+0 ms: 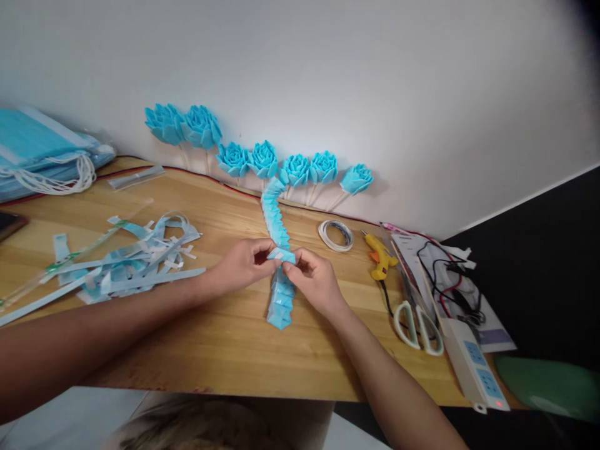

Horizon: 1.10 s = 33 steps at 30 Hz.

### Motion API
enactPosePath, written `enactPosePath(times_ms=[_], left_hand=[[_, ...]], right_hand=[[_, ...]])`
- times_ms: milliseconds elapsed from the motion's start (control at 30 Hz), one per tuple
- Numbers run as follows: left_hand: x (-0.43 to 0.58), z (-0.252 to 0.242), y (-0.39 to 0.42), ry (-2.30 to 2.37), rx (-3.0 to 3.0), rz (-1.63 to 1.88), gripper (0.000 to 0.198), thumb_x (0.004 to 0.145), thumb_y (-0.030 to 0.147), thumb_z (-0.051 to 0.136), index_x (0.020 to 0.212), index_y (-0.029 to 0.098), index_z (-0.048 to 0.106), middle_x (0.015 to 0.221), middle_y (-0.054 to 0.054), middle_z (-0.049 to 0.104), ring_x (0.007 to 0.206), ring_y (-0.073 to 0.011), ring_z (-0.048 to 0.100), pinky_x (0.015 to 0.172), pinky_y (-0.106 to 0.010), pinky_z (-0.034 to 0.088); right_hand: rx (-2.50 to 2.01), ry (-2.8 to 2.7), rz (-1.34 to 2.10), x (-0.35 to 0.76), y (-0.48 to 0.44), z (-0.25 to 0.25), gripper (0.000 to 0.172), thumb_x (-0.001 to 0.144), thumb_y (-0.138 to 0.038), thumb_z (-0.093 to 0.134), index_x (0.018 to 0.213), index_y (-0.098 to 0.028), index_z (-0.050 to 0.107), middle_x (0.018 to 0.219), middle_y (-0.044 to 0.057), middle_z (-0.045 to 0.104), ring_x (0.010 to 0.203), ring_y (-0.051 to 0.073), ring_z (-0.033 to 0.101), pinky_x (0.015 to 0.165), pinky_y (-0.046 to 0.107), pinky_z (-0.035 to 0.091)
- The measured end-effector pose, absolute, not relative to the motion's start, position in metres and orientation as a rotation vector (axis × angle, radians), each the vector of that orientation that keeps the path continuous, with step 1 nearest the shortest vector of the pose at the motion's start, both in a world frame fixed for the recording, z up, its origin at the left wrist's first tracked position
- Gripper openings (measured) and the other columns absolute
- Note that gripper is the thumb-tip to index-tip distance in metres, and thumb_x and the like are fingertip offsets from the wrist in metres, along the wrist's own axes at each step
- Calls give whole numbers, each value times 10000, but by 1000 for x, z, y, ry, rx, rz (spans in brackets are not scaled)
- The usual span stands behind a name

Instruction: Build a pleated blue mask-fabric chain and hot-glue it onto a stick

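Note:
Between my two hands is a small folded piece of light blue material [277, 255], pinched at its left end by my left hand [248, 265] and at its right end by my right hand [314, 278]. Both hands have thumb and fingers closed on it. Beneath it, a long strip of overlapping folded blue pieces [282, 300] runs along the table, its far end curving toward the wall. My hands cover part of the strip's middle. Blue artificial flowers [295, 170] on thin sticks lean against the wall beyond the strip.
Blue and white scraps [140, 262] lie left on the wooden table [225, 350]. Blue face masks [42, 150] are stacked at the back left. To the right are a tape roll [349, 236], a yellow glue gun [380, 256], scissors [417, 328] and a power strip [473, 362].

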<state>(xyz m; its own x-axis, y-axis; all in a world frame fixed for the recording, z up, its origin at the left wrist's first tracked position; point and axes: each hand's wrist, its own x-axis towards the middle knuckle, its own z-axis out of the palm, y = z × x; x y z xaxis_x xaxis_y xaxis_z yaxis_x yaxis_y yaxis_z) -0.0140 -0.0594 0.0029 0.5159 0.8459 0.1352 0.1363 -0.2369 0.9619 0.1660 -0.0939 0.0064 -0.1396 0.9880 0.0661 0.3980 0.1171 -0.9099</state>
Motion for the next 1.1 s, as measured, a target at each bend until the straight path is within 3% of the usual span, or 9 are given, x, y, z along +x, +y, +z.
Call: enactPosePath(times_ms=[333,533,800,1100], left_hand=[[-17,-3,-55,867,1639,747,247,763,401,573,717,159,550,672,36,484,650,-114,447,618,-236,366],[-19,-4,-50,872,1599,754,282,776,434,587,789,153,611,761,2,597,744,-147,538,712,-262,427],[-19,-3,-52,863,1609,750,243,789,391,596,768,149,594,718,24,581,698,-133,541,669,-250,434],[-20,0,-51,874,1585,843,258,832,406,556,783,156,593,726,11,596,704,-131,542,689,-256,452]], right_hand=[[-1382,-1649,1042,166,-94,10,186,750,-337,582,647,-193,525,591,-43,461,552,95,402,525,232,327],[-1294,-1585,1240,174,-91,11,201,797,-362,596,826,-172,656,759,24,668,643,124,537,607,248,425],[-1329,-1605,1185,172,-90,9,224,786,-388,628,703,-181,606,630,-16,568,567,103,453,538,227,360],[-1335,-1566,1144,172,-89,8,217,790,-371,615,685,-185,577,647,-9,584,567,106,462,543,232,361]])
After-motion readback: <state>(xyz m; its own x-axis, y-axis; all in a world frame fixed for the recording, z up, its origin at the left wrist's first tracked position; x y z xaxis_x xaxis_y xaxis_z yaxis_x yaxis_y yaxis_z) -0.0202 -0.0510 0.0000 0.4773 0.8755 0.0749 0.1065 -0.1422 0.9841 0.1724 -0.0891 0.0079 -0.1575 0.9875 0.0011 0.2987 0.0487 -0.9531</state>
